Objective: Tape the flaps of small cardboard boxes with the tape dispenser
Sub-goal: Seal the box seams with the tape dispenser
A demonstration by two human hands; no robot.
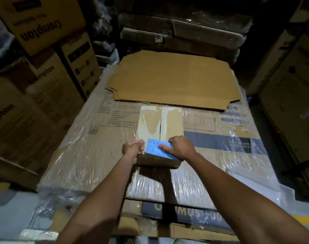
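The small cardboard box (pixel 160 131) lies near the front middle of the counter (pixel 90 147), a film-wrapped stack of large cartons. Its two top flaps are folded shut and meet along a centre seam. Glossy tape already covers part of both flaps.

The right hand (pixel 181 147) presses a blue tape dispenser (pixel 158 148) onto the near edge of the box, fingers (pixel 165 147) curled over its top. The left hand (pixel 133 147) grips the box's near left corner, fingers curled; what else it may pinch cannot be told.

Judgement: this box is in mid-taping, at or near one end of a strip. Whether the strip runs the full seam is not clear, nor whether it is cut.

A stack of flat cardboard blanks (pixel 175 80) lies at the far side of the counter, unassembled; that work appears to be left.

Legible writing: "Crompton" on the cartons at left (pixel 42 30), one print inverted. Labels under the film are too blurred to read.
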